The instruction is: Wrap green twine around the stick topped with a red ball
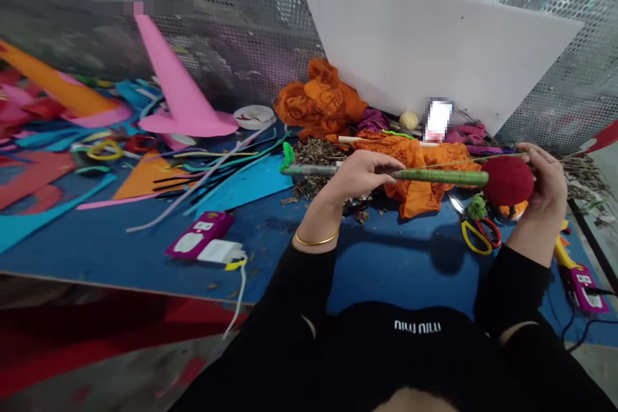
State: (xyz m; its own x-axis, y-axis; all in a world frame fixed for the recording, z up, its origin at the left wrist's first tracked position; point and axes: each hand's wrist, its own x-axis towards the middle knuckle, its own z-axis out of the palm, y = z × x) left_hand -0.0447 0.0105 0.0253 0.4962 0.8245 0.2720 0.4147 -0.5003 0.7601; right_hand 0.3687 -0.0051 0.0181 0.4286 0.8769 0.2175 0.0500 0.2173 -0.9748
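Note:
My left hand (364,175) is closed around a long stick (444,176), held level above the table. Its right part is wrapped in green and its left part is greyish, with a bright green curl at the tip. A dark red ball (508,181) sits at the stick's right end. Beside the ball is my right hand (548,180), its fingertips pinched together on a thin green strip (470,160) that stretches back toward my left hand. Under the ball lie scissors (483,235) with yellow and red handles and a small green tuft (476,206).
Orange cloth (321,100) and dry plant bits lie behind the stick. A lit phone (438,119) leans on a white board (434,45). Leftward are a pink cone hat (176,87), coloured strips, a white tape roll (254,117) and a purple power strip (203,235) with a plugged-in charger.

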